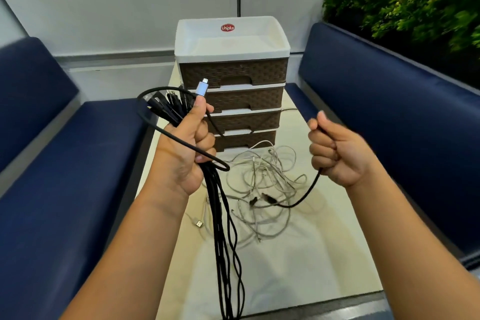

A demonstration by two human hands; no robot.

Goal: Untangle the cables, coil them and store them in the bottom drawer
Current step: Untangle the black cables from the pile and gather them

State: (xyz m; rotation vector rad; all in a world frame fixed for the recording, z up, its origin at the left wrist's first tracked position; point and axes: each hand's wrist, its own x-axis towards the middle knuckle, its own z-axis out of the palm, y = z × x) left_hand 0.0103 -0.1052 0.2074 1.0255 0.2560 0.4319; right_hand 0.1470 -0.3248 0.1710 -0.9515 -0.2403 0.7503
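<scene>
Am gripping black cable bundle (223, 228) in left hand (187, 148); right hand (335, 153) fisting single black cable (298, 200) above white tangle (262, 184). Advising slow pull, avoiding snagging tangle.

The black cables (223, 241) run out of the picture's near edge, so their lower ends go unseen. Inside the grip of the left hand (181, 148) their middle stretch is covered by fingers. The plants (405, 0) at far right are blurred and cut by the edge. In the white cable tangle (262, 184) on the desk (311, 267), separate cables cannot be counted.
</scene>
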